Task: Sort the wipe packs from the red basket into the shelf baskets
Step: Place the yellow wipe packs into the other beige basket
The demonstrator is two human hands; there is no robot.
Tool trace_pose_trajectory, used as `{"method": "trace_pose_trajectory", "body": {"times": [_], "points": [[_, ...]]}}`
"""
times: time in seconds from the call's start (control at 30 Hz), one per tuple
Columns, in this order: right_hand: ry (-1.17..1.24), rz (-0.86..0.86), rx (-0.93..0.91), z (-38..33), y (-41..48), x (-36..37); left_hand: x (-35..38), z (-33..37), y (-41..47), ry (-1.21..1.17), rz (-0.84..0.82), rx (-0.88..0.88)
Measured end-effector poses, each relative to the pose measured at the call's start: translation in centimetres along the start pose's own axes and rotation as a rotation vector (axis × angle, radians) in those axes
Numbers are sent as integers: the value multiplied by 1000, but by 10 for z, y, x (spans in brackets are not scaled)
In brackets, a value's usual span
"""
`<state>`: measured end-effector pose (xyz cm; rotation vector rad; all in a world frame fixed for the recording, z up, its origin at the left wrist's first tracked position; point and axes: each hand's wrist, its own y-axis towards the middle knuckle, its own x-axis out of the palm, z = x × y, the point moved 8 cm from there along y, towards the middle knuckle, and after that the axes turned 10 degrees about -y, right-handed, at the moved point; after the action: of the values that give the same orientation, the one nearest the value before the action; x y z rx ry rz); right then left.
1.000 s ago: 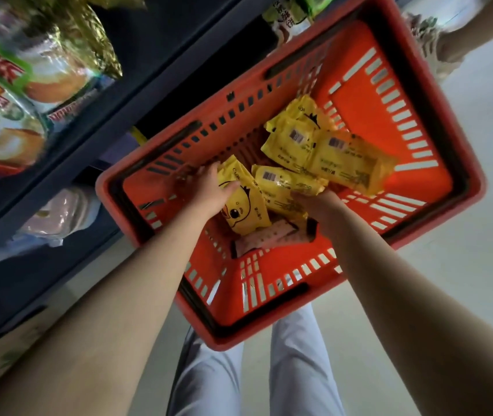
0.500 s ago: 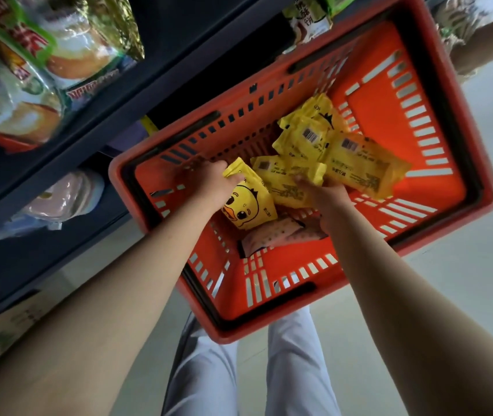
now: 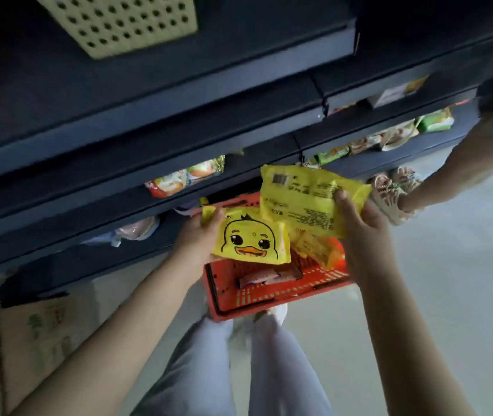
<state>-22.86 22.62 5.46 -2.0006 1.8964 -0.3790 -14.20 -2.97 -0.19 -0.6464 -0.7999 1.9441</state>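
- Two packs are now up out of the red slotted plastic basket (image 3: 272,295); a second ago both my hands were down inside it among the packs.
- My left hand (image 3: 200,235) grips the glossy yellow wipe pack with a cartoon duck face (image 3: 251,241) by its left edge, thumb on top.
- My right hand (image 3: 359,223) pinches the right end of the yellow wipe pack showing barcode and small print (image 3: 305,199), which overlaps the duck pack's upper right corner.
- The view has tipped upward: the dark blue metal shelves (image 3: 149,115) now fill the top, with a pale perforated plastic shelf basket (image 3: 116,22) high on the left.
- Blurred snack bags (image 3: 185,177) sit on a lower shelf; a cardboard box (image 3: 29,340) stands lower left, and someone's sandalled foot (image 3: 389,193) is on the right.
- Both held packs hide much of the red basket; a loose yellow pack (image 3: 314,250) and a pinkish pack (image 3: 257,277) lie inside.
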Motion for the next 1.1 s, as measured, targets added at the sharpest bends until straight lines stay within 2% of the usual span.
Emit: {"method": "trace_pose_trajectory", "body": {"times": [0.17,0.37,0.47,0.6,0.83,1.0,1.1], "points": [[-244,-251,-302,-111,-60,41,-16,56,-97,-399,-42,12],[-271,-725,-464,-172,-116,123,-84,109,-171,-518,32,200],[-300,-895,-517,-181,-145,165,-123,122,-195,-542,57,302],[-466,-971,-566,-177,-174,217,-172,123,-216,-563,77,403],[-445,-1050,-525,-163,-234,324,-285,94,-239,-625,154,401],[-334,-915,-518,-155,-277,409,-389,66,-250,-652,280,441],[-492,-935,-491,-155,-298,457,-440,65,-257,-537,240,489]]}}
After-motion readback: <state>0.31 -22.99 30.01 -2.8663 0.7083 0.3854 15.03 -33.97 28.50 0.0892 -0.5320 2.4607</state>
